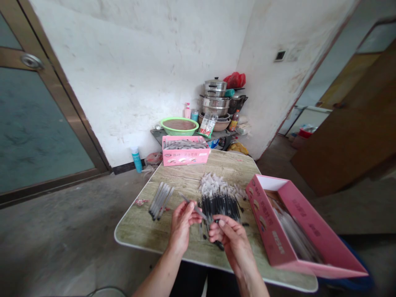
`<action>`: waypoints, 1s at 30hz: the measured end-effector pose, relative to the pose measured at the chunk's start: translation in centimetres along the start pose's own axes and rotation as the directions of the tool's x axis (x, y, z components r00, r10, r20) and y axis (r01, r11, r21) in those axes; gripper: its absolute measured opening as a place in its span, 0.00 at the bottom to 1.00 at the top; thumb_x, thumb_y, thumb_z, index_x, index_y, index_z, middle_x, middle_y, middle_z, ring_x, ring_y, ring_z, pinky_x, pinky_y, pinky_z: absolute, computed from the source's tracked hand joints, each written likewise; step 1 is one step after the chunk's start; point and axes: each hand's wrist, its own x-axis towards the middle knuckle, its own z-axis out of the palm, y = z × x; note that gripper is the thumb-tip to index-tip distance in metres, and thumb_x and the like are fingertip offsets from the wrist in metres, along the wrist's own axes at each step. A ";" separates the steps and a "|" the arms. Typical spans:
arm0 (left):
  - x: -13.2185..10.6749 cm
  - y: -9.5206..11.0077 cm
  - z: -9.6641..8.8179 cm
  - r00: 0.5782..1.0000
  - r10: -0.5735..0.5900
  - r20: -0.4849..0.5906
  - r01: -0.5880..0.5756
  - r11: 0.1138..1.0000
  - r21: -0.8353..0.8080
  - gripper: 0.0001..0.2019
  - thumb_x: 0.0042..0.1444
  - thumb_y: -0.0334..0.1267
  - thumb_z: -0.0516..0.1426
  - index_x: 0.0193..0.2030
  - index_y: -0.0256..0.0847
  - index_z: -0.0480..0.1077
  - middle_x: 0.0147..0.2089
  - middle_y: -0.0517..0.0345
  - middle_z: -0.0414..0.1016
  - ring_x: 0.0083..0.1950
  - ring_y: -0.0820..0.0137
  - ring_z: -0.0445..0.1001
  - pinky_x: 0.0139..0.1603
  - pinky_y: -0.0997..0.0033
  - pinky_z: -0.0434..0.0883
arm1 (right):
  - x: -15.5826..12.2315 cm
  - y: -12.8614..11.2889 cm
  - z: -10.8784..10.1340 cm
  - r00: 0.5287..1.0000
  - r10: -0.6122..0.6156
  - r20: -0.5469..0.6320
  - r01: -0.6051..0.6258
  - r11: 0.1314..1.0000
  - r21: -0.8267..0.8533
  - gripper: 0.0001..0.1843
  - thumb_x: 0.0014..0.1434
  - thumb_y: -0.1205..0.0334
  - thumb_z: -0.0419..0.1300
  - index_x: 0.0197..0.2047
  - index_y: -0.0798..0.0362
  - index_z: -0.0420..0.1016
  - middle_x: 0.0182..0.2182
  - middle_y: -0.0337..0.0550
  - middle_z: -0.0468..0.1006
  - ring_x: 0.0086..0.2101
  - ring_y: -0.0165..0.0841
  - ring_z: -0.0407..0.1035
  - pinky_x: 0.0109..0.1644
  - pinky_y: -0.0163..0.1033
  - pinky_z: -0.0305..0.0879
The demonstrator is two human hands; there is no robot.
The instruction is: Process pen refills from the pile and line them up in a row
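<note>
My left hand point(183, 222) is closed on a translucent grey pen barrel point(194, 207), which slants down toward my other hand. Close by on the right, my right hand point(229, 235) pinches a small black piece point(217, 221), mostly covered by the fingers. Beyond the hands lies a pile of thin black pen parts point(221, 205), with small whitish translucent pieces point(213, 184) heaped behind it. A row of grey barrels with black ends point(161, 200) rests to the left on the wood-patterned table point(136, 229).
A pink box point(185, 158) full of pens stands at the table's far edge. At the right, a larger open pink box point(272, 231) holds long clear pieces point(298, 235). Behind are a green basin point(179, 131) and stacked pots point(215, 99); a blue bottle point(136, 160) stands on the floor.
</note>
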 end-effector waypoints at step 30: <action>-2.0 0.4 2.2 0.997 0.069 0.019 -0.070 0.995 0.074 0.14 0.53 0.44 0.60 0.40 0.35 0.69 0.32 0.52 0.78 0.29 0.70 0.77 0.32 0.72 0.75 | -0.6 1.5 0.9 0.968 -0.181 -0.173 0.168 0.982 -0.087 0.13 0.49 0.60 0.68 0.37 0.57 0.75 0.27 0.44 0.80 0.25 0.34 0.75 0.33 0.39 0.72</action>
